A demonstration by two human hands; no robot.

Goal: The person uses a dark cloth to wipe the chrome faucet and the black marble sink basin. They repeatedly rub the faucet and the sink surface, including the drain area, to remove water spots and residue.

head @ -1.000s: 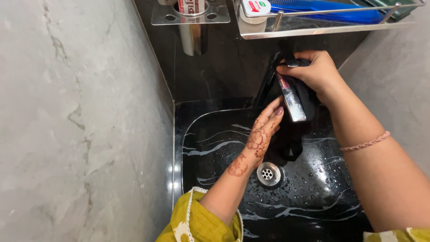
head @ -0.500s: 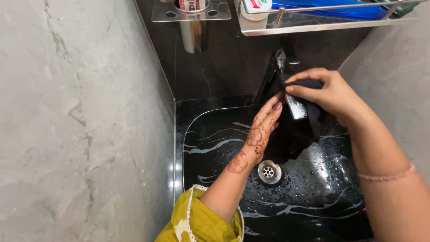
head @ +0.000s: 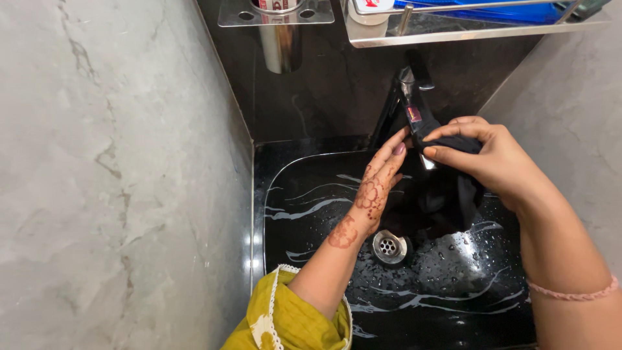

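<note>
At the back of the black basin, at about one o'clock from the drain, a dark cloth (head: 453, 146) is wrapped over the lower end of the black tap (head: 409, 97), the rest of it hanging down into the bowl. The right hand (head: 492, 159) has fingers and thumb closed around the cloth, pinching it against the spout. The left hand (head: 379, 185), patterned with henna, has its fingers straight and pressed together, the tips touching the spout at its nine o'clock side; it grips nothing. Against a second ago, the right hand and cloth have moved down the tap from near its lever to the spout's outlet end, and more of the upper tap now shows bare; I judge the wiping has covered most of the tap's length. The left hand has barely shifted. The sink (head: 285, 194), black with white veining, is beaded with water drops, densest at four o'clock from the steel drain (head: 387, 247); it contains nothing but the hanging cloth. At twelve o'clock on the wall, a steel shelf (head: 453, 35) carries a white container and a blue object, only partly in frame. At eleven o'clock, a steel holder (head: 280, 39) has a tube standing in its cup. Grey marbled walls flank the basin at nine and three o'clock. A yellow sleeve (head: 285, 321) with white trim covers the left forearm; a pink bracelet (head: 573, 293) sits on the right wrist.
</note>
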